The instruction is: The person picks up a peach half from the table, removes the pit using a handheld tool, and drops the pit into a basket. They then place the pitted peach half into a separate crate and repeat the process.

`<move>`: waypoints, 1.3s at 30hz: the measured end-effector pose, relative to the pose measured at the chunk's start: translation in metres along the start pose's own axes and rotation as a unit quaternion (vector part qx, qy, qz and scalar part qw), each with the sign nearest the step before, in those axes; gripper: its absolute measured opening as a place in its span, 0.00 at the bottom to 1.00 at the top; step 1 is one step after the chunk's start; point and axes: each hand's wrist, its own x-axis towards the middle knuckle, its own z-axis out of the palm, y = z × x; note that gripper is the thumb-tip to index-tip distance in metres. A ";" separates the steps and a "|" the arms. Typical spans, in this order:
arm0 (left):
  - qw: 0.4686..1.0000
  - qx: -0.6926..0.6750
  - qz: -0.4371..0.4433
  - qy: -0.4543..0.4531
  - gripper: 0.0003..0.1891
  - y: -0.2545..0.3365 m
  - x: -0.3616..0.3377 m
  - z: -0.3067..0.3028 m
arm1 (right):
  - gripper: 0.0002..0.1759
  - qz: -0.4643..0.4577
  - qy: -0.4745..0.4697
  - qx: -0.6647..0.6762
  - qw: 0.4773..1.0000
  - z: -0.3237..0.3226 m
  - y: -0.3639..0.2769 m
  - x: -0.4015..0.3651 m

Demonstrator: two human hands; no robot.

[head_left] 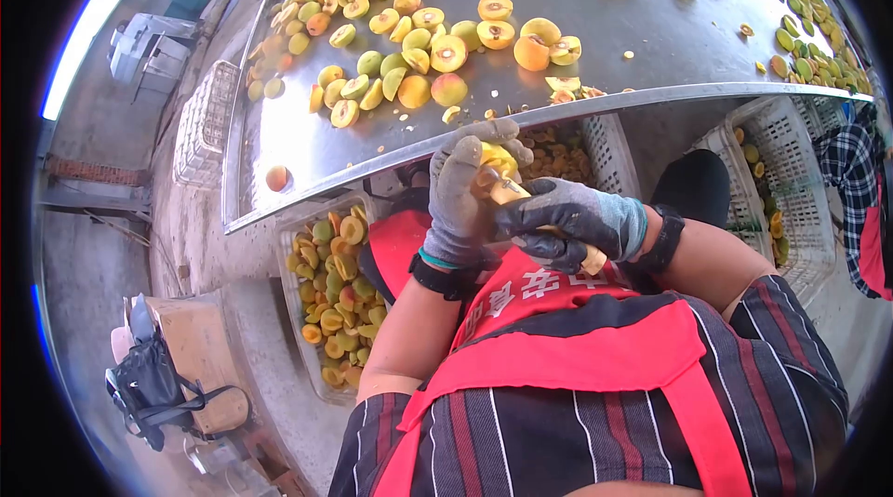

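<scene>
My left hand (456,204), in a grey work glove, is closed around a yellow peach half (499,160) just below the table edge. In my right hand (579,218), gloved in grey and black, is a hand tool with a pale yellow handle (593,261). The handle's end sticks out below the fist, and the tool's front part meets the peach half. My fingers hide the working tip. On the metal table (614,41) lie many halved peaches (448,53), some cut side up with the stone area showing.
A crate of peach halves (335,283) stands at my left knee. Below the table edge is another crate (609,158) with fruit pieces, and a white crate (786,181) stands further right. A person in a checked sleeve (846,172) is at the far right. A black bag (158,385) rests on a cardboard box (209,348).
</scene>
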 end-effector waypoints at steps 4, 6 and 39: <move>0.997 -0.062 0.009 0.055 0.26 0.000 0.003 0.009 | 0.11 0.021 -0.039 0.199 0.979 0.005 -0.001 -0.003; 0.981 -0.147 0.008 0.125 0.25 -0.001 0.007 0.013 | 0.12 -0.006 -0.141 0.259 0.956 0.006 0.001 -0.004; 0.977 -0.164 -0.133 -0.022 0.26 0.024 0.059 -0.055 | 0.25 -0.056 0.170 -0.179 0.967 -0.035 -0.004 -0.033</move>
